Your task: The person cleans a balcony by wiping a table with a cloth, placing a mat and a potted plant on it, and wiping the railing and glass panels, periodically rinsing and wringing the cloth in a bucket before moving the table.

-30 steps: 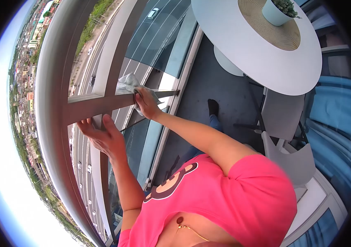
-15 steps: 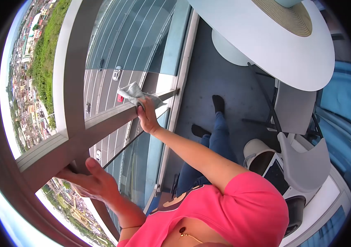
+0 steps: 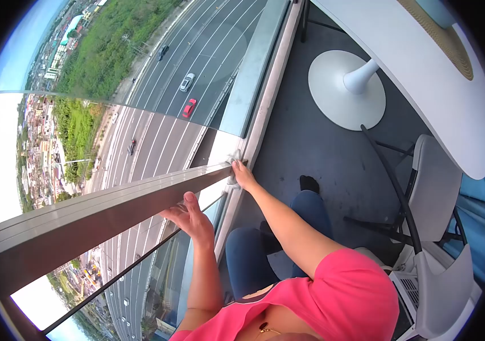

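A grey-white cloth [image 3: 232,169] is pressed by my right hand [image 3: 244,175] against the far end of a brown metal window bar [image 3: 111,207], where it meets the side frame. Fingers are closed around the cloth, and part of it is hidden behind them. My left hand [image 3: 190,220] touches the lower side of the same bar, thumb raised and apart, holding nothing. Its fingertips are partly hidden by the bar.
A white oval table [image 3: 419,74] on a round pedestal base [image 3: 339,85] stands to the right. Grey chairs [image 3: 433,187] are beside it on the dark floor [image 3: 288,125]. Beyond the glass, a highway with cars lies far below.
My right hand has slid the cloth along the bar to its far end at the side frame. My left hand has moved along the bar the same way. The view has shifted, and my legs are bent.
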Motion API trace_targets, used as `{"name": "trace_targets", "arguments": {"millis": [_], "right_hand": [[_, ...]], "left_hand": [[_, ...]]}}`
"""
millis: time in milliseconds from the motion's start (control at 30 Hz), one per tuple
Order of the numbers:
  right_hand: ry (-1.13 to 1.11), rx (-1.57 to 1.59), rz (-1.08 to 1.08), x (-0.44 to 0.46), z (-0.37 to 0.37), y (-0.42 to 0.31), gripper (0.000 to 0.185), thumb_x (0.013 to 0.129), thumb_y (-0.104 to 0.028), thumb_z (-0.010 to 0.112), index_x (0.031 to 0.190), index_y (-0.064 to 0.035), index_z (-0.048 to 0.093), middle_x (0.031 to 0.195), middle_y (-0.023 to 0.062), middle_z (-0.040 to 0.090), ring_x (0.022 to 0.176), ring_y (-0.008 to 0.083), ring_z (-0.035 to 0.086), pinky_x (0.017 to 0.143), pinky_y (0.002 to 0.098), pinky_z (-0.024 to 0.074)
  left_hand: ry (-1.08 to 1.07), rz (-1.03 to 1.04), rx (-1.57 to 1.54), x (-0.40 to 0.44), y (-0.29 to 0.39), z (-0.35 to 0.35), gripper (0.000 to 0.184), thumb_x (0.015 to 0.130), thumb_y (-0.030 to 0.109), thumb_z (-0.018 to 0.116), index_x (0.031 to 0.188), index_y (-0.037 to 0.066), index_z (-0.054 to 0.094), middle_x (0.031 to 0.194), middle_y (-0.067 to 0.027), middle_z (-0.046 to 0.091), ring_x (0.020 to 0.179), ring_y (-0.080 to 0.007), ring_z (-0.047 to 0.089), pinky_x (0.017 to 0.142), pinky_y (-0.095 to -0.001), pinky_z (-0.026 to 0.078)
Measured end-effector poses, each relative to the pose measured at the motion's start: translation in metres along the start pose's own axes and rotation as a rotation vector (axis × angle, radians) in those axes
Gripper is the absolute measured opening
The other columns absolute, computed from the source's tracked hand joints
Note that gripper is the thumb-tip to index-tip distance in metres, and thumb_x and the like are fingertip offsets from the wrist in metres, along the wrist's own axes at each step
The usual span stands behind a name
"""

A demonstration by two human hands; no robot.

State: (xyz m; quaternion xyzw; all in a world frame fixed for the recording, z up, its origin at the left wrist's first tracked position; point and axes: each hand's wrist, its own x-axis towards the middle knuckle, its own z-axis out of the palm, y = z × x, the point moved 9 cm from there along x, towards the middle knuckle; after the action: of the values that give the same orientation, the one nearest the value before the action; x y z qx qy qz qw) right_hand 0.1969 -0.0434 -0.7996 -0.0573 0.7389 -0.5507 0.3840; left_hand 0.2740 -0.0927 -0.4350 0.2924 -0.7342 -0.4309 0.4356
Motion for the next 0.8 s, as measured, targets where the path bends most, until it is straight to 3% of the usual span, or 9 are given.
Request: {"name": "trace_targets", "arguments": {"millis": [100,200,300,333,367,400,500,667,800], "right_hand": [[0.309,0.05,0.04,-0.007,-0.065,-0.042,0.057,0.094,-0.047,0.031,0.114,0.003,0.051,0.105,0.0247,0.059,0.101,0.0378,0.055,0.088,0.0409,0.0412],[0.497,0.555,-0.275,-0.066,-0.126,-0.184,0.049,0.096,-0.038,0.034,0.104,0.0056,0.055,0.103,0.017,0.06,0.098,0.026,0.055,0.088,0.032,0.0402],[0.051,0.841,-0.634,-0.108,-0.118,-0.345,0.043,0.097,-0.035,0.036,0.113,0.0016,0.051,0.1,0.0115,0.058,0.093,0.0182,0.054,0.085,0.0286,0.0403],[0.041,0.65,-0.84,-0.126,-0.112,-0.394,0.042,0.096,-0.033,0.036,0.117,0.0001,0.05,0.124,0.0203,0.047,0.123,0.0296,0.039,0.102,0.0378,0.0271],[0.105,0.358,-1.112,-0.148,-0.108,-0.442,0.044,0.096,-0.034,0.034,0.123,-0.0013,0.048,0.141,0.0228,0.026,0.137,0.0378,0.007,0.109,0.0468,0.0058],[0.351,0.027,-1.16,-0.146,-0.091,-0.448,0.05,0.095,-0.037,0.031,0.129,-0.0017,0.042,0.144,0.022,0.021,0.137,0.0408,-0.001,0.108,0.052,-0.0011],[0.476,0.227,-1.068,-0.098,-0.1,-0.403,0.053,0.096,-0.038,0.028,0.132,-0.001,0.037,0.144,0.0224,0.022,0.136,0.043,0.003,0.107,0.0524,0.0002],[0.22,0.906,-0.337,0.054,-0.079,-0.206,0.072,0.094,-0.052,0.029,0.141,0.0004,0.013,0.145,0.0211,0.018,0.135,0.029,0.018,0.109,0.0328,0.0156],[0.201,0.983,-0.281,0.026,-0.092,-0.271,0.065,0.095,-0.046,0.03,0.138,0.0015,0.021,0.142,0.0234,0.021,0.134,0.0353,0.017,0.108,0.0383,0.0143]], "left_hand": [[-0.033,-0.091,-0.031,0.013,-0.019,0.005,0.052,0.092,0.012,0.051,0.132,-0.004,0.023,0.136,-0.0198,0.033,0.124,-0.0265,0.037,0.104,-0.0393,0.028],[-0.102,-0.09,0.039,0.008,-0.03,0.002,0.048,0.092,0.017,0.052,0.128,-0.004,0.028,0.131,-0.0193,0.041,0.117,-0.0258,0.046,0.099,-0.0379,0.036],[-0.108,-0.16,0.097,0.009,-0.027,0.001,0.046,0.092,0.017,0.053,0.127,-0.005,0.034,0.13,-0.0193,0.041,0.118,-0.0253,0.044,0.1,-0.0369,0.035],[-0.126,-0.167,0.11,0.009,-0.026,0.0,0.046,0.092,0.017,0.052,0.127,-0.006,0.034,0.13,-0.0191,0.041,0.118,-0.025,0.044,0.1,-0.0368,0.035],[-0.145,-0.172,0.123,0.009,-0.026,-0.001,0.045,0.092,0.017,0.052,0.128,-0.006,0.035,0.13,-0.0189,0.041,0.118,-0.0247,0.043,0.1,-0.0367,0.035],[-0.16,-0.177,0.136,0.008,-0.027,-0.001,0.045,0.092,0.016,0.052,0.128,-0.006,0.035,0.13,-0.0187,0.041,0.118,-0.0243,0.043,0.1,-0.0365,0.035],[-0.105,-0.182,0.071,0.004,-0.037,-0.003,0.045,0.093,0.015,0.051,0.129,-0.006,0.034,0.13,-0.0184,0.041,0.118,-0.0237,0.043,0.1,-0.0366,0.034],[-0.092,-0.237,0.047,0.001,-0.04,-0.001,0.046,0.089,0.005,0.053,0.131,-0.006,0.036,0.132,-0.0191,0.042,0.122,-0.0258,0.041,0.102,-0.0352,0.03],[-0.112,-0.256,0.244,0.003,-0.025,-0.002,0.055,0.089,0.014,0.055,0.134,-0.004,0.03,0.135,-0.0203,0.036,0.123,-0.0252,0.037,0.104,-0.0344,0.026]]}}
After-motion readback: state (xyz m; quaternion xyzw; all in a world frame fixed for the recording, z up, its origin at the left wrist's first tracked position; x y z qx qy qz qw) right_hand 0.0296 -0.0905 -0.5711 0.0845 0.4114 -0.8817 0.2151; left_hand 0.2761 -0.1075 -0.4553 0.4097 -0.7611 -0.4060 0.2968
